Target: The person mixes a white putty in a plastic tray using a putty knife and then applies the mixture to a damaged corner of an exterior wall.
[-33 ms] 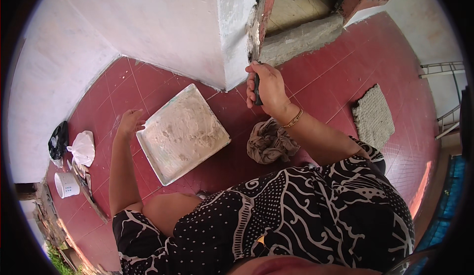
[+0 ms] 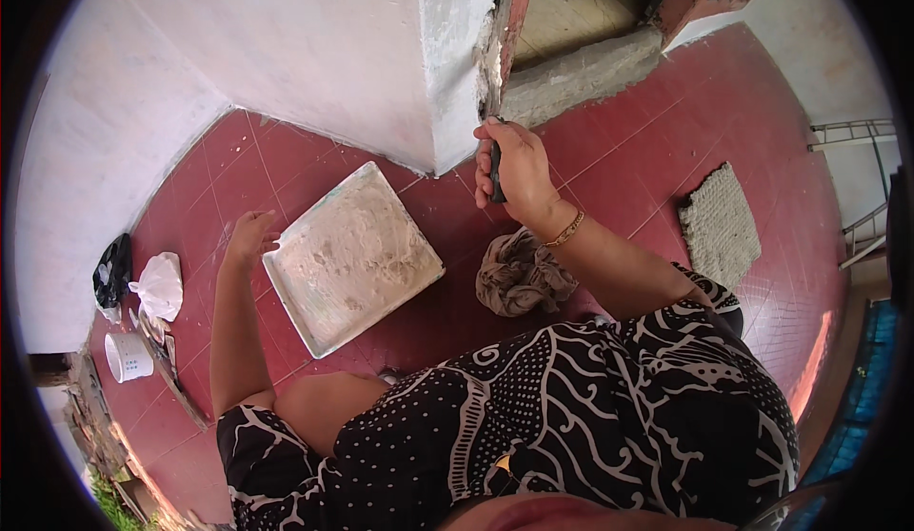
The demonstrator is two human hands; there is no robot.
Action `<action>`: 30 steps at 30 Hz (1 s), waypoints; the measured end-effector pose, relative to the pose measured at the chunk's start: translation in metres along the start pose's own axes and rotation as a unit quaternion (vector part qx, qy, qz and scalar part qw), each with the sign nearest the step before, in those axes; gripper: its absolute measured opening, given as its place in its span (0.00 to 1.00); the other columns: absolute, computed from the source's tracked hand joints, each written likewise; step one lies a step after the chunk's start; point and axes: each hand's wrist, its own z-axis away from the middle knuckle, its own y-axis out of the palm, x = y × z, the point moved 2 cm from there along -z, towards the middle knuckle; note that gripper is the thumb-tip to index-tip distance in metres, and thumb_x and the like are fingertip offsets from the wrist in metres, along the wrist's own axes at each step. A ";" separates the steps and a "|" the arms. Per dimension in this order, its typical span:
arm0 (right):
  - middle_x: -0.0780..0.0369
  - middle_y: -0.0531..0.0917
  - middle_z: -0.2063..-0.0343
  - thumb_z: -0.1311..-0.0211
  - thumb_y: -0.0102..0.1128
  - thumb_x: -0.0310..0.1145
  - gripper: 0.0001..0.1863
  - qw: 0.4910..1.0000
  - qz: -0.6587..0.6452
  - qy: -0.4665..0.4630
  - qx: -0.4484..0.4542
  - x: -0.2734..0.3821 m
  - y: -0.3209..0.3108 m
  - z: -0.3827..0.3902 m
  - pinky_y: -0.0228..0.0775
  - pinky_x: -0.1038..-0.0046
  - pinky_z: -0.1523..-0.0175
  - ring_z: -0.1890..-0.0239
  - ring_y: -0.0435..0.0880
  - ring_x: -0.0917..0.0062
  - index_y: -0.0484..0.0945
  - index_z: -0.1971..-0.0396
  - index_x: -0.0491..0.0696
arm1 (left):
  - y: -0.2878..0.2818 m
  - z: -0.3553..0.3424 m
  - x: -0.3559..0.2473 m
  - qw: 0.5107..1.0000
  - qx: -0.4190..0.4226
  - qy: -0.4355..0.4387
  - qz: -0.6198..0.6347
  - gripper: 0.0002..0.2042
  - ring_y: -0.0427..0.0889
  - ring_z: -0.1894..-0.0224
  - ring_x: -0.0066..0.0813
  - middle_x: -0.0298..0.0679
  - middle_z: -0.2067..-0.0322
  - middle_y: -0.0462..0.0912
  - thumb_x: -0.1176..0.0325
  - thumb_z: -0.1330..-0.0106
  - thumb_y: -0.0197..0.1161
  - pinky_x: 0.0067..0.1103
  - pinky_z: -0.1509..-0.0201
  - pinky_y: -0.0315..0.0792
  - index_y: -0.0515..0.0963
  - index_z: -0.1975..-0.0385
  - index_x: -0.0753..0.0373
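Observation:
My right hand [image 2: 522,169] is closed around the black handle of a tool [image 2: 496,177], held up at the broken wall edge beside the door frame. The tool's far end is hidden, so its kind cannot be told. Below and to the left, a shallow white tray [image 2: 383,312] lies on the floor, coated with pale, lumpy paste [image 2: 367,250]. My left hand [image 2: 251,238] is just beyond the tray's left corner, fingers apart and holding nothing.
A crumpled brown cloth [image 2: 524,274] lies below my right forearm, and a woven mat [image 2: 722,226] farther right. At left are a white bucket [image 2: 129,357], a white bag [image 2: 160,286], a black bag [image 2: 113,269] and a long strip [image 2: 173,379]. A raised doorsill [image 2: 586,79] stands ahead.

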 end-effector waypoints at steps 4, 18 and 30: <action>0.64 0.67 0.86 0.36 0.45 0.41 0.18 0.999 -0.011 -0.052 0.001 0.013 0.005 0.001 0.62 0.73 0.90 0.92 0.65 0.80 0.66 0.63 0.37 | 0.000 0.006 0.005 1.000 -0.004 0.001 0.003 0.29 0.73 0.54 0.47 0.55 0.51 0.66 0.58 0.39 0.58 0.32 0.59 0.73 0.60 0.47 0.75; 0.65 0.66 0.86 0.35 0.44 0.39 0.17 0.993 0.076 0.073 0.052 0.032 -0.001 0.023 0.65 0.73 0.89 0.90 0.63 0.81 0.67 0.65 0.37 | -0.006 0.029 0.018 1.000 -0.013 -0.009 -0.002 0.29 0.74 0.55 0.46 0.55 0.51 0.66 0.58 0.40 0.58 0.32 0.58 0.74 0.60 0.46 0.74; 0.64 0.67 0.85 0.36 0.47 0.38 0.15 0.997 0.079 0.010 0.003 0.040 -0.006 0.007 0.67 0.71 0.89 0.91 0.64 0.81 0.69 0.68 0.38 | 0.000 0.036 0.005 1.000 -0.005 -0.006 -0.006 0.29 0.73 0.53 0.50 0.57 0.50 0.66 0.58 0.40 0.58 0.34 0.58 0.74 0.60 0.47 0.75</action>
